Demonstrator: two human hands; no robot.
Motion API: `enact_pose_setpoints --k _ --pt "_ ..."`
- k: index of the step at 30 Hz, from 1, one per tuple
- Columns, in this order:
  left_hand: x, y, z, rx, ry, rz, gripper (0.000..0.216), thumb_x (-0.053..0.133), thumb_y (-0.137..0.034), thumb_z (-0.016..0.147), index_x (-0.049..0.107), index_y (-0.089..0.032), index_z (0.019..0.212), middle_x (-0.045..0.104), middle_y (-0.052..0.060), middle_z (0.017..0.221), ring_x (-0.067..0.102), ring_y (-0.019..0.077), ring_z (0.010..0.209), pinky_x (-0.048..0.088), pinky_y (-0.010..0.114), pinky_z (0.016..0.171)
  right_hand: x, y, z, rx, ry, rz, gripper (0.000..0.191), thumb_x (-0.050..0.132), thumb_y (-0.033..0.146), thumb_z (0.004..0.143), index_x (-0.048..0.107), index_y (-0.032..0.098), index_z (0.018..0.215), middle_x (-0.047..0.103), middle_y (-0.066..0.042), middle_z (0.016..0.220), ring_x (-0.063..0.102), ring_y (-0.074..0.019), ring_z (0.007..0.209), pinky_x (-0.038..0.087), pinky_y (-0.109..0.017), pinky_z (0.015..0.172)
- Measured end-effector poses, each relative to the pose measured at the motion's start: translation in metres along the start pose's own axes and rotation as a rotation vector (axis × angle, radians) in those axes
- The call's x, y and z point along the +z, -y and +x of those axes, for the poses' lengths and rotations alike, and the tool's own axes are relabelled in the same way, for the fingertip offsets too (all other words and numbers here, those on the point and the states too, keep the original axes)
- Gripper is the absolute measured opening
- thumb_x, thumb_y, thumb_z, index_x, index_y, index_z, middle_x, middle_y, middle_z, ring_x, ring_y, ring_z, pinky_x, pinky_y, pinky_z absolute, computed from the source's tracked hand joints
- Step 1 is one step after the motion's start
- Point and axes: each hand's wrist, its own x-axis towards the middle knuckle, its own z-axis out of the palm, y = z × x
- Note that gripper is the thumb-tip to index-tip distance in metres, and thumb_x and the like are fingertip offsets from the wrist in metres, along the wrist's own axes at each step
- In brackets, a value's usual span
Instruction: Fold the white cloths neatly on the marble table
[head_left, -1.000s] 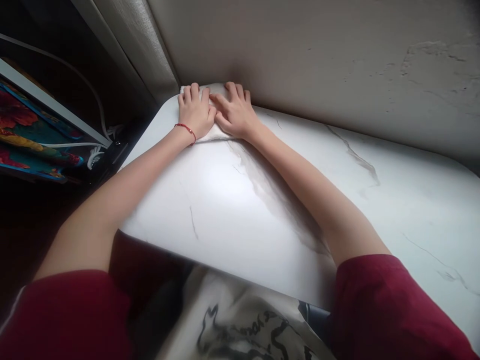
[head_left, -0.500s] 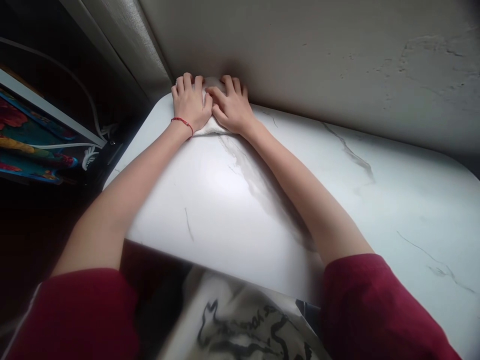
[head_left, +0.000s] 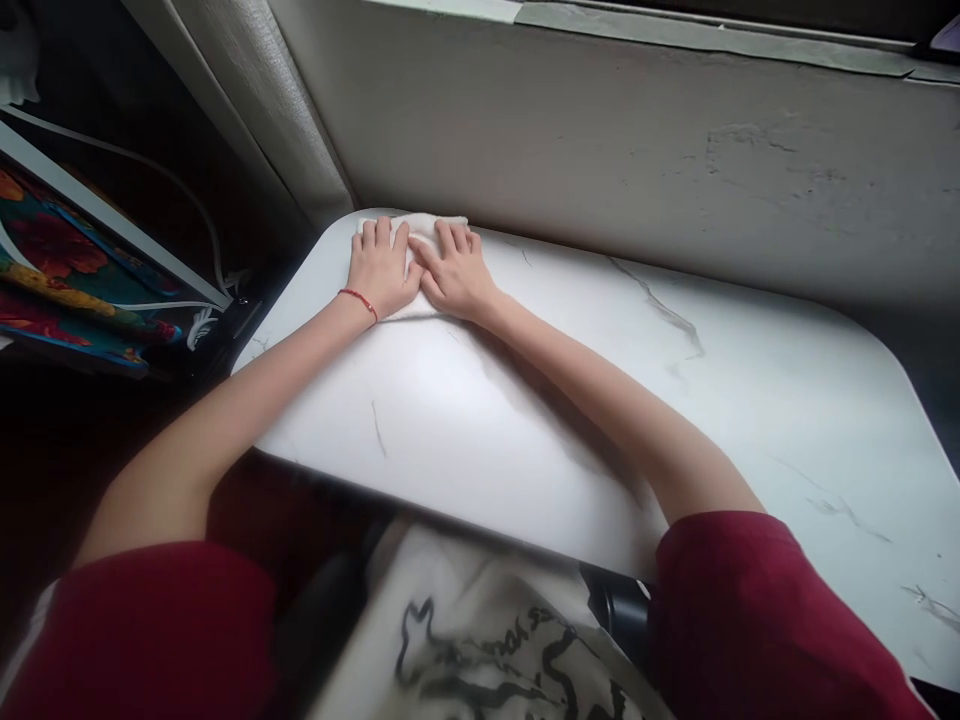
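A white cloth (head_left: 424,226) lies on the white marble-patterned table (head_left: 420,420), close to the far left corner. My left hand (head_left: 381,272), a red string bracelet on its wrist, rests palm down on the cloth's left part with the fingers spread. Beside it, my right hand (head_left: 459,272) presses flat on the right part, its fingers also apart. The two hands meet around the thumbs. Cloth shows above the fingertips and below the palms; the rest is hidden under the hands.
A pale wall (head_left: 570,160) with chipped patches runs along the table's far side, under a ledge (head_left: 712,45). To the left are a curtain-like panel (head_left: 255,90), white cables (head_left: 202,320) and a colourful floral cloth (head_left: 60,250).
Both hands have slid the cloth back from the wall, a little towards me. The view has tilted up, so the ledge above the wall now shows.
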Motion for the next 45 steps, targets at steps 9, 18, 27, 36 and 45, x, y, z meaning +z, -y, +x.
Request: enact_pose_setpoints --k 9,18,27,36,45 --pt "-0.055 -0.055 -0.159 0.145 0.091 0.113 0.062 0.038 -0.031 0.095 0.042 -0.004 0.15 0.05 0.026 0.144 0.049 0.0405 0.129 0.04 0.052 0.105 -0.081 0.083 -0.146 -0.133 0.096 0.01 0.061 0.027 0.037 0.104 0.035 0.001 0.152 0.044 -0.031 0.149 0.042 -0.0415 0.132 0.033 -0.057 0.104" --pt "-0.052 -0.058 -0.167 0.194 0.089 0.099 0.062 0.038 -0.032 0.095 0.042 -0.003 0.15 0.05 0.027 0.144 0.046 0.0407 0.131 0.039 0.055 0.108 -0.087 0.084 -0.159 -0.164 0.12 -0.034 0.062 0.031 0.038 0.101 0.035 -0.001 0.149 0.045 -0.033 0.148 0.044 -0.0443 0.131 0.035 -0.059 0.102" --pt "-0.019 -0.047 -0.068 0.161 0.096 0.027 0.064 0.041 -0.035 0.094 0.038 -0.011 0.152 0.045 0.023 0.15 0.039 0.0419 0.139 0.032 0.054 0.111 -0.053 0.024 -0.099 -0.029 0.067 0.014 0.058 0.026 0.032 0.1 0.034 0.002 0.15 0.04 -0.031 0.147 0.039 -0.0431 0.129 0.03 -0.059 0.1" --pt "0.011 -0.063 0.016 0.182 0.101 -0.07 0.062 0.039 -0.037 0.095 0.041 -0.011 0.151 0.042 0.021 0.153 0.034 0.0409 0.141 0.026 0.056 0.114 -0.023 -0.046 -0.06 0.07 0.028 -0.062 0.06 0.023 0.037 0.101 0.035 0.009 0.153 0.042 -0.026 0.144 0.038 -0.0402 0.126 0.029 -0.057 0.099" --pt "0.039 -0.076 0.073 0.107 0.055 -0.181 0.055 0.035 -0.041 0.096 0.048 -0.018 0.144 0.048 0.018 0.144 0.032 0.0437 0.137 0.022 0.064 0.111 0.007 -0.098 -0.032 0.218 -0.042 -0.076 0.058 0.017 0.036 0.103 0.042 0.016 0.151 0.042 -0.023 0.142 0.039 -0.0389 0.123 0.03 -0.053 0.097"
